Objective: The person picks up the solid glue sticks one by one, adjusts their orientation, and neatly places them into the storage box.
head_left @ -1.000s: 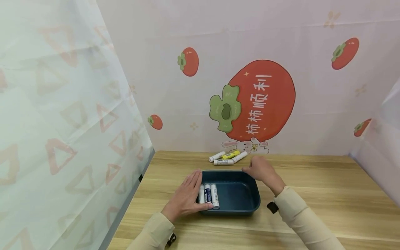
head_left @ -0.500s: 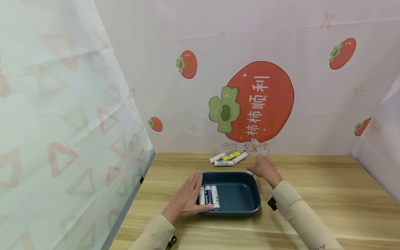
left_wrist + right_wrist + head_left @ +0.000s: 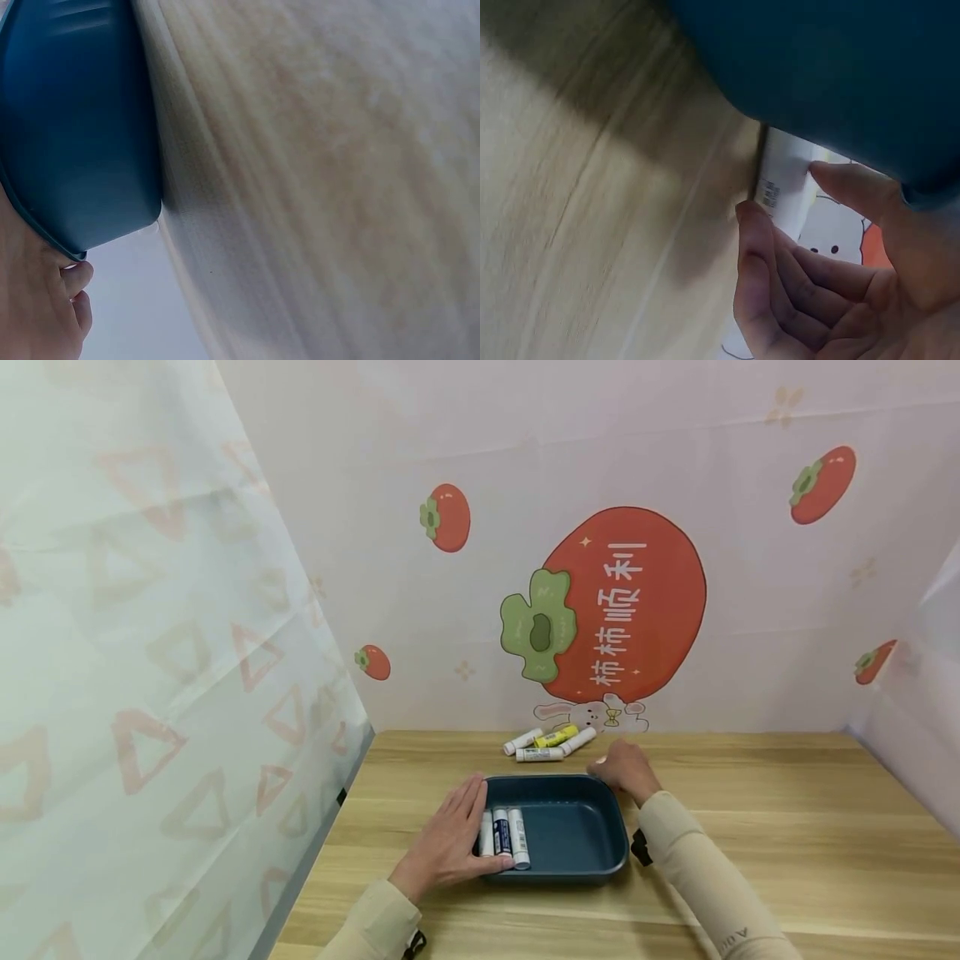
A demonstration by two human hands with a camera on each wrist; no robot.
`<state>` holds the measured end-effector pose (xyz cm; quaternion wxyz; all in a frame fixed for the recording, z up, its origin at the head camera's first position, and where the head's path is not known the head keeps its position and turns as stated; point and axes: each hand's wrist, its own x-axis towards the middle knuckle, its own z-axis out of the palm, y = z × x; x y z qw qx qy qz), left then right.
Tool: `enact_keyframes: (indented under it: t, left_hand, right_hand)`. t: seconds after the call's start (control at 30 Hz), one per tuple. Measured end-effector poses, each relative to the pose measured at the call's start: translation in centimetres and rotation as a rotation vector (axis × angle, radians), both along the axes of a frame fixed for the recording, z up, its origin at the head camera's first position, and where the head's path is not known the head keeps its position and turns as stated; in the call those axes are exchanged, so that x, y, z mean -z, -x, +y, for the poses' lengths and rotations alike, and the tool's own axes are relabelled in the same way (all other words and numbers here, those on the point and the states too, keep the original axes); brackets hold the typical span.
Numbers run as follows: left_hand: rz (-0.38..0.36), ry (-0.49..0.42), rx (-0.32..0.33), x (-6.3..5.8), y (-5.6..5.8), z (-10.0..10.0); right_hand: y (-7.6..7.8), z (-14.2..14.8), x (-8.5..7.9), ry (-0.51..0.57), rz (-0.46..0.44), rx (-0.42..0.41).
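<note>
A dark blue tray (image 3: 570, 839) stands on the wooden table; inside, at its left end, a white glue stick (image 3: 486, 837), a dark-blue-labelled glue stick (image 3: 502, 833) and another white glue stick (image 3: 519, 839) lie side by side. My left hand (image 3: 446, 839) rests along the tray's left rim, fingers extended, thumb across the front left corner by the stick ends. Behind the tray's back right corner is my right hand (image 3: 626, 770). In the right wrist view its thumb and index finger pinch a white glue stick (image 3: 780, 176), partly hidden by the tray.
Behind the tray, near the table's back edge, lie a yellow glue stick (image 3: 557, 737) and white glue sticks, one of them a labelled white glue stick (image 3: 539, 754) in front. A printed sheet (image 3: 375, 527) hangs at the back.
My right hand has moved off the tray's back rim and shifts about its back right corner, with a white glue stick showing at its fingers. My left hand stays on the tray.
</note>
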<state>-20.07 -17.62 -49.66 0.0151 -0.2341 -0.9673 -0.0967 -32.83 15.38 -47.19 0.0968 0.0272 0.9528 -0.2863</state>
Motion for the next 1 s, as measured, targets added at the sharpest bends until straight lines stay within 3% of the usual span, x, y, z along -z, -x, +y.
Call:
enact_keyframes:
  t: [0.17, 0.43, 0.6, 0.77, 1.0]
  left_hand:
    - [-0.002, -0.005, -0.003, -0.1, 0.1, 0.0]
    - [-0.001, 0.007, 0.001, -0.1, 0.2, 0.1]
    - [-0.015, 0.002, -0.004, 0.0, 0.1, 0.0]
    - [-0.007, 0.003, -0.002, 0.1, 0.1, 0.0]
    - [-0.018, -0.008, -0.009, -0.2, 0.0, 0.1]
  right_hand:
    - [0.6, -0.3, 0.0, 0.007, 0.014, -0.005]
    - [1.4, -0.5, -0.4, 0.056, -0.081, 0.044]
    - [1.7, -0.8, -0.4, 0.014, -0.106, 0.040]
    - [1.7, -1.1, 0.0, -0.068, -0.077, -0.009]
    - [1.9, -0.8, 0.7, -0.061, -0.029, -0.027]
